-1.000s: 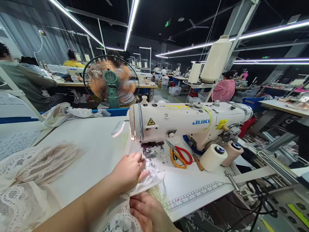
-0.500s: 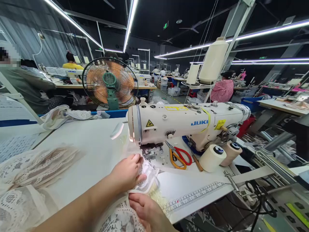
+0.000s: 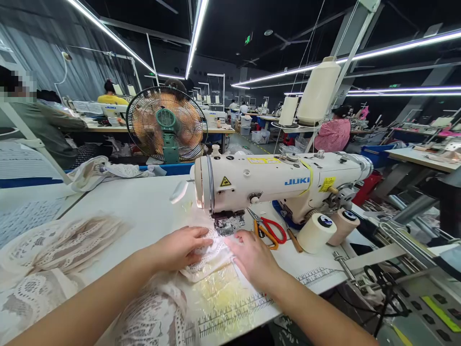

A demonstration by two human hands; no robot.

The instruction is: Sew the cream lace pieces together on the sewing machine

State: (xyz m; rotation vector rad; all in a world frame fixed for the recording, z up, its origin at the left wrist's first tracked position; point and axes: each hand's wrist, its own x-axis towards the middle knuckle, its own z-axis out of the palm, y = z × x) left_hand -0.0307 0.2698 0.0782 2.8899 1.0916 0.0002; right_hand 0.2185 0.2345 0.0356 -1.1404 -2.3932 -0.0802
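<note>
Fingers (image 3: 202, 242) of the left hand (image 3: 175, 249) rest slightly spread on the white lace fabric (image 3: 208, 262); whether those of the right hand (image 3: 256, 262) pinch its opposite edge cannot be told. The lace lies between both hands, just before the sewing machine (image 3: 252, 179). Scissors (image 3: 270, 221) lie close beside the right hand, then two thread cones (image 3: 316, 234). More lace (image 3: 68, 240) covers the desk's (image 3: 140, 199) left side.

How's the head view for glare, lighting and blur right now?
Head view: strip lights glare white against a dark ceiling; same view, fan blades look blurred; JUKI lettering on the sewing machine is readable; shiny streaks cross the yellowish patch beside the right hand.
</note>
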